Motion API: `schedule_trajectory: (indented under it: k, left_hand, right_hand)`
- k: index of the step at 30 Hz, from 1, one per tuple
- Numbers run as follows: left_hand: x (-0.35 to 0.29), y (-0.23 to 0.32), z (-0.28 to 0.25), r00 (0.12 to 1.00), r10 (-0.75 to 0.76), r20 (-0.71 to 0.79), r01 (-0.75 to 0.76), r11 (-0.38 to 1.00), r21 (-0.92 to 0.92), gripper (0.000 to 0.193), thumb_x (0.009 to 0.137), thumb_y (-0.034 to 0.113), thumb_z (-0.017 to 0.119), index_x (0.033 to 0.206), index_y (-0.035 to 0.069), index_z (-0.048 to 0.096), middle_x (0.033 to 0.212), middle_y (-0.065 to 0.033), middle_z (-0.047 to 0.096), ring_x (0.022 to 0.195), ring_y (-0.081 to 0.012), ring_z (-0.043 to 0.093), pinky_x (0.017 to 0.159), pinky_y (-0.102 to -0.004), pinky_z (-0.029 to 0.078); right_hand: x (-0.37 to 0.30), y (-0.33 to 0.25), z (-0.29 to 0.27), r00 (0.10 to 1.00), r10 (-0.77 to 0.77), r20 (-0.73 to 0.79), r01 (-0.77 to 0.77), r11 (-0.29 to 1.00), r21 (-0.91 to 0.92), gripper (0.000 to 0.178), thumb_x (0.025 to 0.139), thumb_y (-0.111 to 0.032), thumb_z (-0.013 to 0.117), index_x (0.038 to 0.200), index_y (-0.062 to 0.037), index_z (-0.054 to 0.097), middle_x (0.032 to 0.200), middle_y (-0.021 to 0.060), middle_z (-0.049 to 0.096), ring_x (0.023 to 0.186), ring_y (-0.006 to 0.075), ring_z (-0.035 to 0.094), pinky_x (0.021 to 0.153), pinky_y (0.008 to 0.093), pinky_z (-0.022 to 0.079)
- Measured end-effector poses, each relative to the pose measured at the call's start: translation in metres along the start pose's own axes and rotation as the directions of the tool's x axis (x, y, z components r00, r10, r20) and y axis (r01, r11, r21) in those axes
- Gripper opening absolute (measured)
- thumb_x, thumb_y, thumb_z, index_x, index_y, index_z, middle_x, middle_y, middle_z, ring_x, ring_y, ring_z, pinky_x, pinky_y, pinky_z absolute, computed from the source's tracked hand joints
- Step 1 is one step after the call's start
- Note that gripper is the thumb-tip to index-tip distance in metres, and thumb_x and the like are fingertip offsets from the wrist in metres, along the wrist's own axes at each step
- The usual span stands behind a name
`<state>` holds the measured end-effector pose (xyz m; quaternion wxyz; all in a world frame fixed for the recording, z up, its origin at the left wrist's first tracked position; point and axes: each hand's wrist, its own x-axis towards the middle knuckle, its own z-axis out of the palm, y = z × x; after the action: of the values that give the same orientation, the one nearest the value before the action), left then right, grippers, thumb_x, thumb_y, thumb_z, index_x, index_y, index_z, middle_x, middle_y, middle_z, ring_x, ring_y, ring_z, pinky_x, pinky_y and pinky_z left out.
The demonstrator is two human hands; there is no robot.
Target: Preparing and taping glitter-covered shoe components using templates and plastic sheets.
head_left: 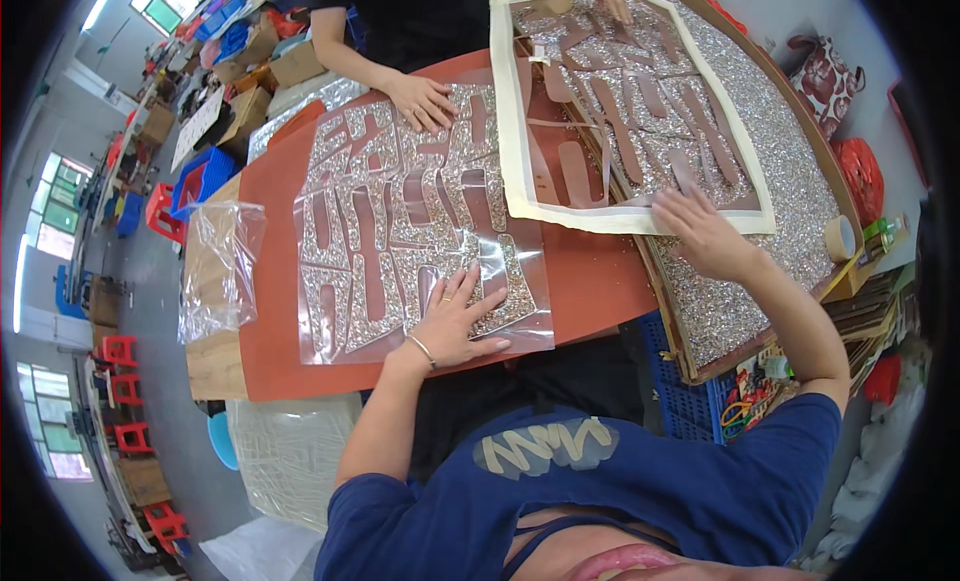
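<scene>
My left hand [455, 323] lies flat with spread fingers on the near edge of a clear plastic sheet [520, 336]. Glittery silver material covers the sheet in a pattern, leaving long rounded cutout shapes bare. At the right, my right hand [695, 226] reaches to the near right corner of a stencil [590, 221] with a cream border. Its fingers are stretched out over that border; its thumb is not clearly visible. The stencil overlaps the edge of a tray [720, 321] of silver glitter chips. Across the table, a co-worker's hand [425, 101] rests on the sheet's far part.
A reddish-brown mat [275, 311] lies under the sheet. Crumpled clear plastic [220, 271] sits on the left board. A tape roll [840, 238] stands at the tray's right rim. Below the tray is a blue crate [680, 381]. Red stools [125, 389] line the left floor.
</scene>
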<state>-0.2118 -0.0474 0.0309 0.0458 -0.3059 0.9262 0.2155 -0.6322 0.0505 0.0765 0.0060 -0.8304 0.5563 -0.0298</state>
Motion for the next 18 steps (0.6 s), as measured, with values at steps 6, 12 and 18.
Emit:
schedule_trajectory:
  k: [6,12,18]
  left_hand:
    - [-0.017,-0.016,0.003,0.998,0.02,-0.054,-0.016,0.998,0.061,0.073,0.079,0.062,0.058,0.141,0.028,0.039,0.15,-0.0234,0.021,0.138,-0.0401,0.021,0.113,-0.0506,0.014]
    - [-0.014,-0.014,0.012,0.997,-0.047,-0.064,0.05,0.998,0.047,0.072,0.079,0.064,0.056,0.141,0.03,0.04,0.151,-0.0225,0.019,0.14,-0.0388,0.016,0.113,-0.0511,0.012]
    - [0.024,0.006,0.022,0.983,-0.064,-0.173,0.074,0.996,0.051,0.074,0.081,0.062,0.055,0.143,0.027,0.035,0.152,-0.0241,0.013,0.139,-0.0432,0.014,0.112,-0.0526,0.011]
  right_hand:
    - [0.0,0.024,0.03,0.998,-0.011,-0.054,0.001,0.984,-0.18,0.053,0.083,-0.008,0.053,0.133,0.0038,0.037,0.131,0.0195,0.05,0.126,0.0347,0.043,0.112,0.0506,0.023]
    - [-0.016,0.068,0.0,0.987,-0.051,-0.151,-0.011,0.921,-0.39,0.049,0.078,0.006,0.046,0.127,0.0024,0.049,0.131,0.0183,0.052,0.125,0.0324,0.048,0.111,0.0444,0.032]
    - [-0.075,0.108,-0.044,0.975,0.117,-0.189,-0.192,0.872,-0.45,0.045,0.078,0.008,0.044,0.12,0.0001,0.057,0.133,0.0143,0.051,0.126,0.0321,0.046,0.109,0.0435,0.034]
